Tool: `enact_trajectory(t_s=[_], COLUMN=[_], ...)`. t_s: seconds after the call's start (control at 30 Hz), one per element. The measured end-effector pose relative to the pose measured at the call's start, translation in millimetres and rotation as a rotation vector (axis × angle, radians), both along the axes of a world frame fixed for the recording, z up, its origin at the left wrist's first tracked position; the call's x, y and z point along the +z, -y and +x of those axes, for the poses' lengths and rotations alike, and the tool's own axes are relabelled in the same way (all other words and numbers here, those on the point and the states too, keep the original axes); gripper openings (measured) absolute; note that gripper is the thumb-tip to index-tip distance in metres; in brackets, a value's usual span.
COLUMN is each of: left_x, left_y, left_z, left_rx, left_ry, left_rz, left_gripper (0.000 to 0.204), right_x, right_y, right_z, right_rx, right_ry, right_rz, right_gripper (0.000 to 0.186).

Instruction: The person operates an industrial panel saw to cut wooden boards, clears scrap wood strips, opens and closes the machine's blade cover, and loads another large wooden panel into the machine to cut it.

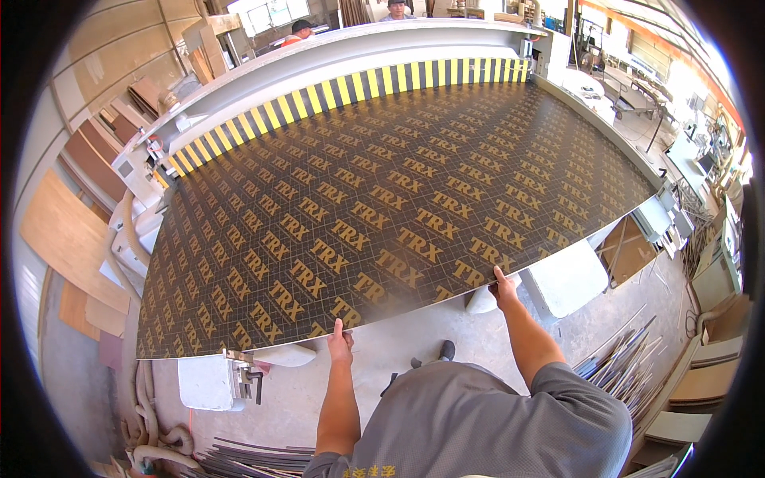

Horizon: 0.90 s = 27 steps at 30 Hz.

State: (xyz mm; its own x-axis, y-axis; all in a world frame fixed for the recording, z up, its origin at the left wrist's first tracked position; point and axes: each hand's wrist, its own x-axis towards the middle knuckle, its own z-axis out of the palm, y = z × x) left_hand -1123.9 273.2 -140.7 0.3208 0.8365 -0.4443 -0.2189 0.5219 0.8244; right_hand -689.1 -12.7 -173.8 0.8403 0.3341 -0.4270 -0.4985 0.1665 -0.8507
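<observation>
panel (374, 211); long axis left-to-right

The one view came from the left of two fisheye cameras worn side by side on the person's head. It looked down over the torso (486, 414) and ahead, upright and unmirrored, across the sheet (398, 207) to the striped strip (335, 92) behind it. The hands (340, 344) (503, 290) were fairly near, with forearms (339, 406) rising from below. The wide lens also took in floor (398, 338) and workshop, bending straight edges toward a dark round rim.
</observation>
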Motion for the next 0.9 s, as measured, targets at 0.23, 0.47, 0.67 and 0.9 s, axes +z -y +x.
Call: enact_trajectory(t_s=[0.23,0.47,0.67,0.9], left_x=[1.0,3.3,6.3,2.5], left_y=[-0.1,1.2,2.8,1.0], left_z=[-2.8,-1.4,1.3,-0.6], left_rx=[0.004,0.005,0.006,-0.03], left_ry=[0.0,0.005,0.002,-0.037], left_rz=[-0.007,0.005,0.014,0.039], left_gripper=[0.04,0.04,0.044,0.049], right_x=[6.9,12.9,7.7,0.0], right_y=[-4.0,-3.7,-1.7,-0.8], right_z=[-5.5,-9.0,-5.2,-1.5], right_rx=[-0.016,-0.027,-0.008,-0.003], right_ry=[-0.019,-0.007,0.0,-0.003], right_rz=[-0.01,-0.021,-0.011,-0.026], right_gripper=[0.033,0.034,0.035,0.033])
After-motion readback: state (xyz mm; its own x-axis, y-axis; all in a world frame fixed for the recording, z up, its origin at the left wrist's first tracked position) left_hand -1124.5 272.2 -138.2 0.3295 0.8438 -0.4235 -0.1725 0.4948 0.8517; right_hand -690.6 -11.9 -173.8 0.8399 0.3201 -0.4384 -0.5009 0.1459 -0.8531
